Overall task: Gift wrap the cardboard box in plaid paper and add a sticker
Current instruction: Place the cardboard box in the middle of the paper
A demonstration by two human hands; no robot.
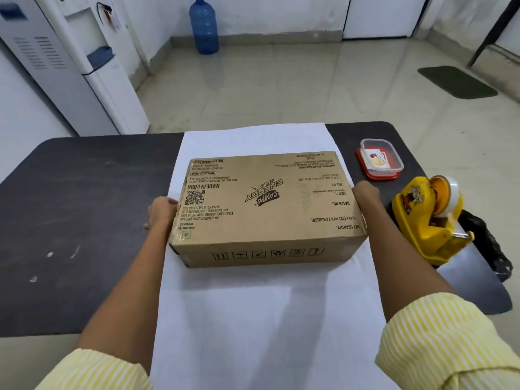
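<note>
The cardboard box (pixel 264 204), its long axis crosswise on the white paper (pixel 253 319), is pressed endwise between the flat left hand (pixel 161 212) and right hand (pixel 365 195).

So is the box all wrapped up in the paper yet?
No, the cardboard box lies bare on top of the flat paper, with none of it folded over.

The cardboard box (pixel 261 204) hides most fingers of the left hand (pixel 161 211) and right hand (pixel 365 193).
</note>
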